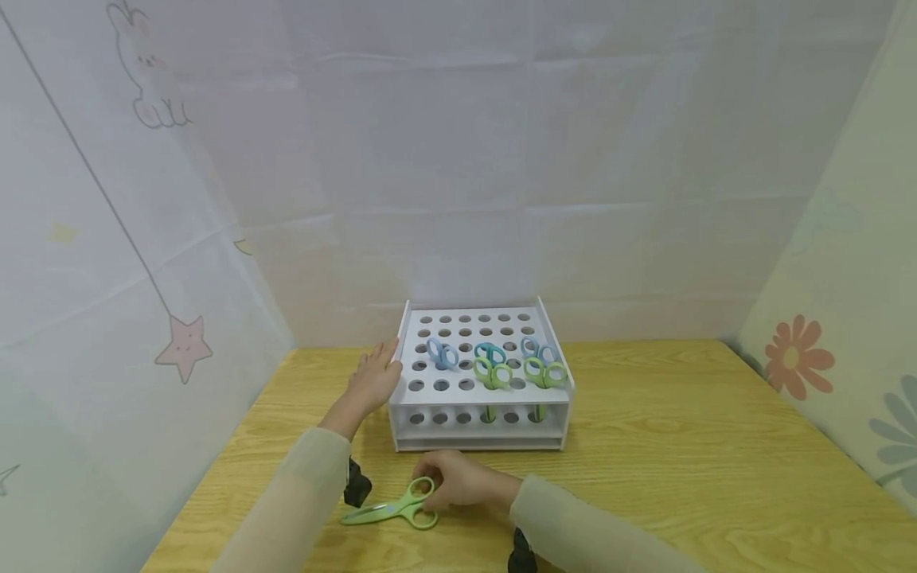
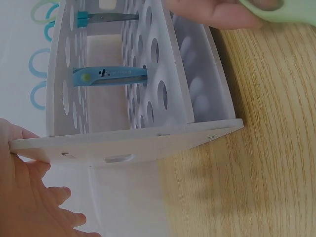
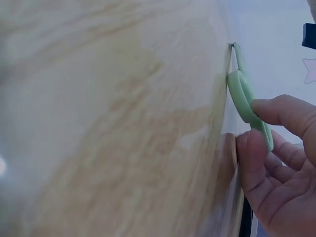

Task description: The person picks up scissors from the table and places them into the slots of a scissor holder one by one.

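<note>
Low at the table's front, my right hand (image 1: 462,480) pinches one handle loop of a pair of light green scissors (image 1: 387,511). The scissors lie nearly flat, blades toward the left. Close up in the right wrist view, thumb and forefinger meet the green handle (image 3: 242,96). My left hand (image 1: 376,378) holds the left side panel of a white holed rack (image 1: 480,398), thumb over its top edge and the other fingers outside. Standing in the rack's holes are blue scissors (image 1: 442,355), teal scissors (image 1: 490,351), another blue pair and two green pairs (image 1: 544,374), handles up.
The rack stands on a wood-grain table (image 1: 645,446) near the back wall sheet (image 1: 458,159). Patterned sheets hang at both sides. Black wrist cameras (image 1: 356,484) sit under the forearms. The rack's left columns and back rows show open holes.
</note>
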The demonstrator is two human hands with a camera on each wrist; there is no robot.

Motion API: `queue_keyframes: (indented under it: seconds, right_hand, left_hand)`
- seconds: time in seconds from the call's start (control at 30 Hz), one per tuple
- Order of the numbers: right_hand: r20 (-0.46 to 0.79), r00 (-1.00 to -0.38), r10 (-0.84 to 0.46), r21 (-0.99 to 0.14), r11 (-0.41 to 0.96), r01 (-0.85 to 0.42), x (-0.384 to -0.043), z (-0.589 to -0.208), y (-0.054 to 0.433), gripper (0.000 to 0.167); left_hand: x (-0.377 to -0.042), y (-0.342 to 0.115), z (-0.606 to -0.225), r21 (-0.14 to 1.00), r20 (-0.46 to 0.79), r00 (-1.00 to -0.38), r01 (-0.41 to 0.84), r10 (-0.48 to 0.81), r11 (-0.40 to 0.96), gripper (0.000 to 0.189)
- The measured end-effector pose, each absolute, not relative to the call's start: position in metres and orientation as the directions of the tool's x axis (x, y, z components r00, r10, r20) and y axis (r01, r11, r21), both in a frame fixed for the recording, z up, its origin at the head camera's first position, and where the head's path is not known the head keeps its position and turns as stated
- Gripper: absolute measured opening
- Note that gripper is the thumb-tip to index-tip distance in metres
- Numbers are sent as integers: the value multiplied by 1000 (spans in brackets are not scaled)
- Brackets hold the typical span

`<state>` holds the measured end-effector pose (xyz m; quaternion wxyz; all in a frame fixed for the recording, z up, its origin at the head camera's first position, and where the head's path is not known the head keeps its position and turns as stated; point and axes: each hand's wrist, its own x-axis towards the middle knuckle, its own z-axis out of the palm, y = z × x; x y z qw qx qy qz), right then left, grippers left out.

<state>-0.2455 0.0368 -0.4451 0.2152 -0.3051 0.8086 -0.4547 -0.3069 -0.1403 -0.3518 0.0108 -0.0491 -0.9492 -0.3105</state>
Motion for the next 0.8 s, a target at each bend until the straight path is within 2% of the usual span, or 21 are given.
queue_keyframes:
  seconds: [0.2, 0.4, 0.63, 0.8]
  right_hand:
    - [-91, -726, -681, -918, 340, -204, -243, -444, 38, 30]
    - [-93, -703, -705, -943, 289, -164, -243, -446, 39, 32]
    - [-137, -677, -723, -983, 183, 4, -245, -451, 43, 33]
    - [-139, -687, -713, -990, 110, 87, -244, -446, 47, 34]
  left_hand:
    - [-306, -140, -352, 592, 47, -995, 95, 84, 800, 55]
    - [-306, -141, -352, 591, 51, -995, 100, 87, 800, 55]
    - [-306, -140, -352, 595, 51, -995, 100, 86, 797, 55]
    - [-306, -141, -352, 590, 60, -995, 103, 84, 800, 55]
